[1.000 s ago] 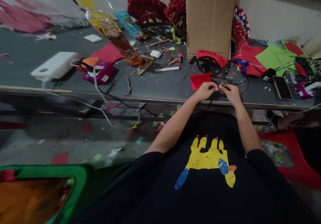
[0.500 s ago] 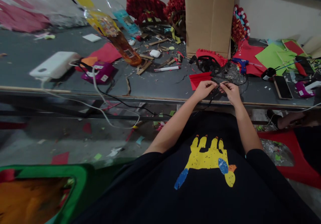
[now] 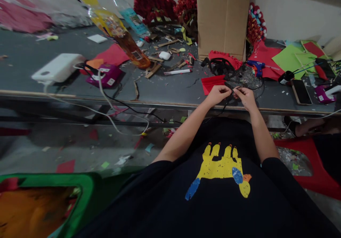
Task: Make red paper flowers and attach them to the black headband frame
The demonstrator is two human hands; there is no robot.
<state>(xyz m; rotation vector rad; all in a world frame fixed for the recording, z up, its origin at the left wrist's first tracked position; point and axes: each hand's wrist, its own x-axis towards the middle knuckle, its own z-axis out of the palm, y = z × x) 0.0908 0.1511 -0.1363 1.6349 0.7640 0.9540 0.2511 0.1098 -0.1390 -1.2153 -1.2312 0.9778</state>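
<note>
Close together at the table's front edge, both my hands are closed in a pinch. My left hand [image 3: 218, 94] grips a thin black strip [image 3: 225, 105], part of which hangs down between my wrists. The fingertips of my right hand [image 3: 245, 96] meet the same strip just to the right, where a small pale edge shows; the fingers hide what it is. Behind my left hand lies a folded red paper [image 3: 211, 83]. Beyond the hands rests a bundle of black strips [image 3: 221, 66] against a red frilled piece [image 3: 226, 57].
A blue glue gun [image 3: 256, 67] and a phone [image 3: 301, 92] lie to the right. Upright cardboard [image 3: 223, 21] stands behind. Leftward are a marker [image 3: 178, 72], a drink bottle [image 3: 125, 39], a white power bank-like box [image 3: 57, 67] and trailing cables. A green-rimmed bin [image 3: 87, 191] is lower left.
My hands stay nearly in place, still pinching the black strip with only slight finger movement. The view has shifted very slightly; nothing else has visibly moved.
</note>
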